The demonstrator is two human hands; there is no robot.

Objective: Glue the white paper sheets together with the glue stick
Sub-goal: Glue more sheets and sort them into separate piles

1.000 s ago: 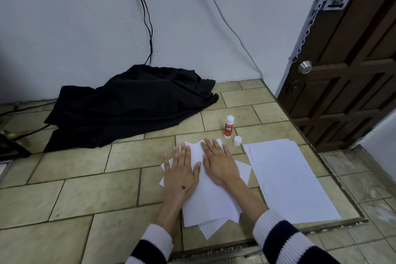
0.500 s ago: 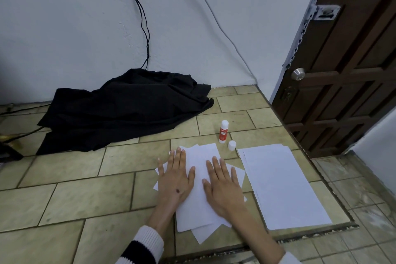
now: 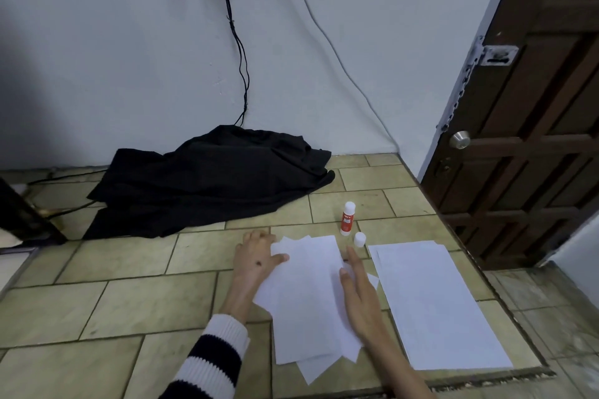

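Single head view, looking forward-down, close over tiled floor

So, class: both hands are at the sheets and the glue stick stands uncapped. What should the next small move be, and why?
Probably lift the right hand and reach for the glue stick. It stands upright just beyond the sheets, its cap off beside it. The left hand already grips the sheets' left edge, so it can steady them. A fresh stack lies to the right.
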